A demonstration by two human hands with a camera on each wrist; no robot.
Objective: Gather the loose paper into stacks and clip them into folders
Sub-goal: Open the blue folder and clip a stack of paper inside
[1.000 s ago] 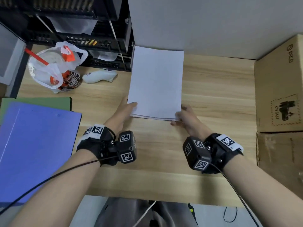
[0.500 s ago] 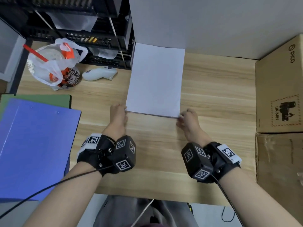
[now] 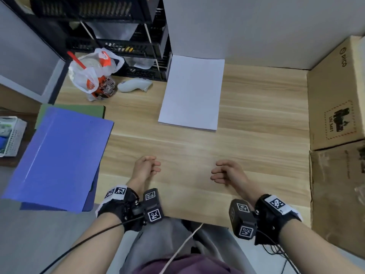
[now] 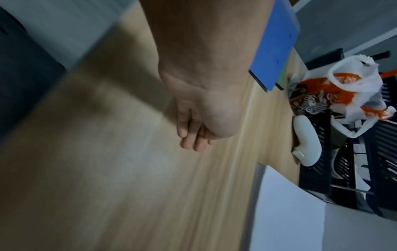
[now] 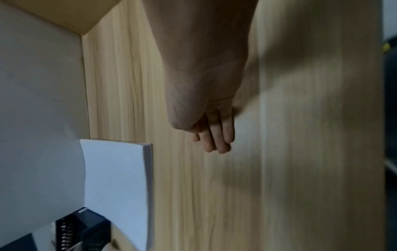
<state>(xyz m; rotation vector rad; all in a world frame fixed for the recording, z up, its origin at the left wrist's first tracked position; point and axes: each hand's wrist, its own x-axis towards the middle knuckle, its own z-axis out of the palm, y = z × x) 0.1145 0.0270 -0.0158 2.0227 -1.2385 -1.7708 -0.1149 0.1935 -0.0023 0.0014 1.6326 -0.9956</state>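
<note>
A squared stack of white paper lies flat at the back of the wooden desk, its far edge against the wall; the same paper stack shows in the right wrist view. A blue folder lies closed at the desk's left edge, over a green folder. My left hand and right hand hover near the desk's front edge, well short of the paper, fingers loosely curled and empty. In the wrist views the left hand's fingers and the right hand's fingers hang relaxed above bare wood.
A plastic bag with a drink cup and a white controller sit at the back left before a black wire rack. Cardboard boxes wall in the right side. A white basket stands far left.
Both hands have let go of the paper stack's near corners and drawn back toward the desk's front edge. The stack now lies alone, pushed against the back wall.
</note>
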